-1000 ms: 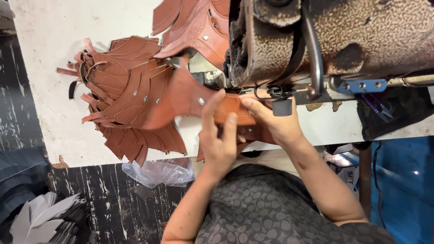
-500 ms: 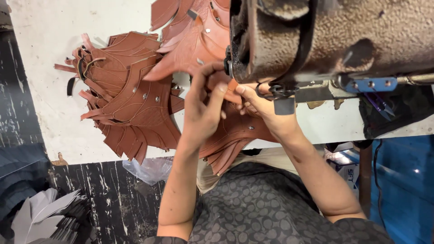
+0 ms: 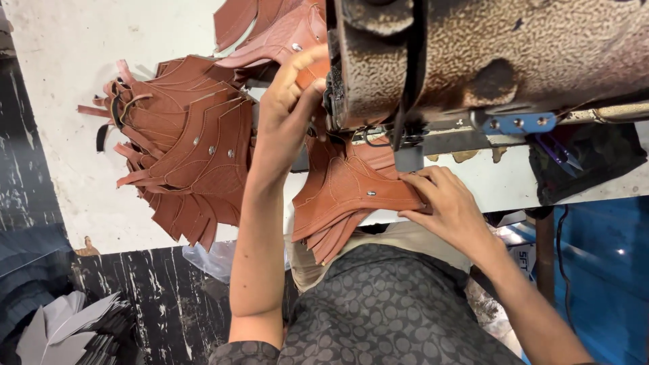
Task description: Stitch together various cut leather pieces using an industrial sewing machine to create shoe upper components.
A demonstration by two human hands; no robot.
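Brown leather piece [image 3: 351, 192] under the sewing machine [image 3: 487, 61]: my right hand [image 3: 446, 203] presses flat, fingers together; left hand [image 3: 291, 91] pinches its far end at the desk's [image 3: 67, 61] edge; next, steady feeding.

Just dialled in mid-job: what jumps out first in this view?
The big rusty sewing machine fills the top right. Brown leather pieces lie under it, pinned by the right hand, while the left hand reaches up beside the machine's head. A stack of matching leather pieces sits to the left on the white table.
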